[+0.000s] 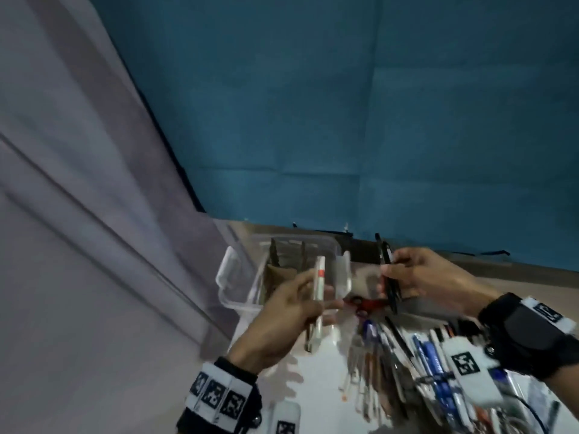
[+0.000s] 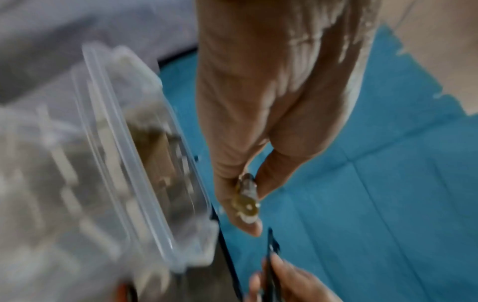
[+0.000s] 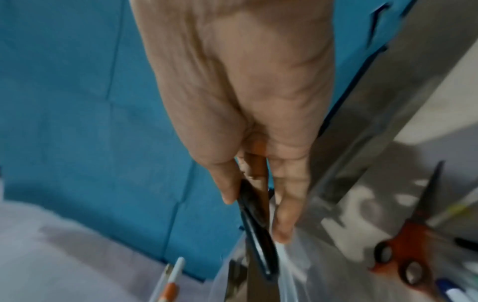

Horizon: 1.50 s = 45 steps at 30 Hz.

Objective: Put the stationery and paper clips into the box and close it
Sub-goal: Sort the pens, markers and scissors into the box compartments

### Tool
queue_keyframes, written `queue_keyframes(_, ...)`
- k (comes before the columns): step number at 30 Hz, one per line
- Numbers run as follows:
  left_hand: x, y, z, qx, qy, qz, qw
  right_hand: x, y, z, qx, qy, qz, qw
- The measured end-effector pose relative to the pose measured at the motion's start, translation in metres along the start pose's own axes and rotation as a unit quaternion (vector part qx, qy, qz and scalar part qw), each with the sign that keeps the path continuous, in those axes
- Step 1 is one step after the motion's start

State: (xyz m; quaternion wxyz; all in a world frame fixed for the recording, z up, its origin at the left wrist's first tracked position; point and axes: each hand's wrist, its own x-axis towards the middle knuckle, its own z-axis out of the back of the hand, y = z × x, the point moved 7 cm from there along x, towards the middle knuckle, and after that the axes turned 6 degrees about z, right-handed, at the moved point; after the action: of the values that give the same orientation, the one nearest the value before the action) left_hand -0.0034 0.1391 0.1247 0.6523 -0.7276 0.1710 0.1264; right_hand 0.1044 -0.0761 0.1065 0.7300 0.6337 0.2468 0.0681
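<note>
A clear plastic box [image 1: 233, 296] stands open at the table's far left, its lid tilted up behind it and brown dividers inside. Just in front of the box my left hand [image 1: 313, 297] grips a white pen with a red band [image 1: 319, 285], held upright with a darker pen beside it. To the right, my right hand [image 1: 390, 278] pinches black pens [image 1: 388, 264] above the table. In the left wrist view the held pen [image 2: 247, 196] shows end-on beside the box [image 2: 134, 155]. The right wrist view shows the black pen [image 3: 256, 230] between thumb and fingers.
Red-handled scissors [image 1: 366, 303] lie on the table between my hands, also seen in the right wrist view as scissors [image 3: 408, 245]. A heap of several pens [image 1: 423, 364] covers the white surface at lower right. Blue cloth hangs behind and grey cloth at left.
</note>
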Motion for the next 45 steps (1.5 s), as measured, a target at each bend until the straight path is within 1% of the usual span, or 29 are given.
queue_keyframes(2,-0.007,-0.007,0.05,0.005,-0.049,-0.024,0.998,0.016,0.001,-0.03,-0.043,-0.001,-0.002,0.999)
queue_keyframes(3,-0.009,-0.01,0.076,0.026,-0.083,-0.032,0.996,0.024,0.004,-0.049,-0.069,0.002,0.004,0.998)
queue_keyframes(4,-0.008,-0.013,0.099,0.049,-0.129,-0.036,0.99,0.032,0.01,-0.07,-0.09,0.005,0.008,0.996)
queue_keyframes(6,-0.005,-0.022,0.137,0.114,-0.223,-0.035,0.968,0.05,0.02,-0.116,-0.101,0.022,0.014,0.995)
queue_keyframes(7,0.002,-0.026,0.149,0.137,-0.244,-0.029,0.959,0.058,0.027,-0.14,-0.099,0.03,0.018,0.994)
queue_keyframes(9,0.02,-0.034,0.156,0.164,-0.243,-0.025,0.956,0.076,0.039,-0.181,-0.072,0.043,0.023,0.996)
queue_keyframes(10,0.03,-0.037,0.155,0.193,-0.244,-0.022,0.95,0.083,0.043,-0.198,-0.047,0.042,0.016,0.998)
queue_keyframes(11,0.036,-0.042,0.15,0.248,-0.245,-0.014,0.937,0.088,0.045,-0.21,-0.031,0.035,0.011,0.999)
queue_keyframes(12,0.043,-0.044,0.143,0.319,-0.242,0.004,0.916,0.092,0.044,-0.215,-0.034,0.023,0.011,0.999)
queue_keyframes(13,0.045,-0.046,0.138,0.394,-0.251,0.023,0.884,0.095,0.042,-0.216,-0.052,0.014,0.018,0.998)
queue_keyframes(14,0.045,-0.049,0.134,0.449,-0.264,0.025,0.853,0.094,0.041,-0.213,-0.082,0.01,0.027,0.996)
queue_keyframes(15,0.042,-0.053,0.13,0.48,-0.273,0.012,0.834,0.09,0.04,-0.209,-0.114,0.012,0.035,0.993)
queue_keyframes(16,0.039,-0.056,0.126,0.489,-0.282,-0.012,0.825,0.083,0.037,-0.201,-0.131,0.017,0.035,0.991)
queue_keyframes(17,0.035,-0.059,0.119,0.49,-0.287,-0.039,0.822,0.075,0.035,-0.191,-0.13,0.02,0.04,0.99)
queue_keyframes(19,0.03,-0.064,0.094,0.49,-0.266,-0.098,0.824,0.058,0.031,-0.166,-0.112,0.025,0.048,0.992)
queue_keyframes(21,0.034,-0.062,0.058,0.475,-0.214,-0.155,0.84,0.037,0.03,-0.132,-0.089,0.021,0.055,0.994)
queue_keyframes(23,0.042,-0.059,0.017,0.451,-0.154,-0.188,0.859,0.023,0.02,-0.096,-0.073,0.011,0.045,0.996)
queue_keyframes(25,0.054,-0.051,-0.023,0.442,-0.104,-0.195,0.87,0.014,0.006,-0.061,-0.082,-0.013,0.026,0.996)
queue_keyframes(28,0.075,-0.028,-0.069,0.437,-0.039,-0.198,0.876,0.007,-0.025,-0.01,-0.12,-0.054,-0.009,0.991)
queue_keyframes(30,0.089,-0.006,-0.09,0.436,-0.013,-0.179,0.882,0.006,-0.052,0.023,-0.177,-0.084,-0.024,0.98)
queue_keyframes(31,0.096,0.008,-0.099,0.449,-0.003,-0.163,0.879,0.006,-0.066,0.036,-0.227,-0.095,-0.03,0.969)
queue_keyframes(33,0.11,0.04,-0.113,0.495,0.015,-0.11,0.862,0.01,-0.097,0.052,-0.308,-0.096,-0.05,0.945)
queue_keyframes(35,0.123,0.074,-0.119,0.522,0.025,-0.056,0.851,0.014,-0.126,0.058,-0.381,-0.068,-0.077,0.919)
queue_keyframes(37,0.132,0.101,-0.118,0.543,0.019,-0.023,0.839,0.022,-0.15,0.061,-0.466,-0.044,-0.078,0.88)
queue_keyframes(38,0.136,0.112,-0.118,0.551,0.017,-0.019,0.834,0.025,-0.158,0.061,-0.486,-0.032,-0.08,0.869)
queue_keyframes(40,0.14,0.126,-0.124,0.564,0.026,-0.04,0.825,0.03,-0.168,0.059,-0.513,-0.007,-0.074,0.855)
queue_keyframes(41,0.14,0.131,-0.131,0.579,0.039,-0.065,0.812,0.031,-0.168,0.058,-0.525,0.0,-0.067,0.849)
queue_keyframes(42,0.14,0.134,-0.138,0.6,0.058,-0.095,0.792,0.031,-0.166,0.057,-0.538,0.009,-0.07,0.84)
queue_keyframes(45,0.14,0.139,-0.161,0.681,0.117,-0.168,0.703,0.032,-0.17,0.06,-0.566,0.046,-0.077,0.82)
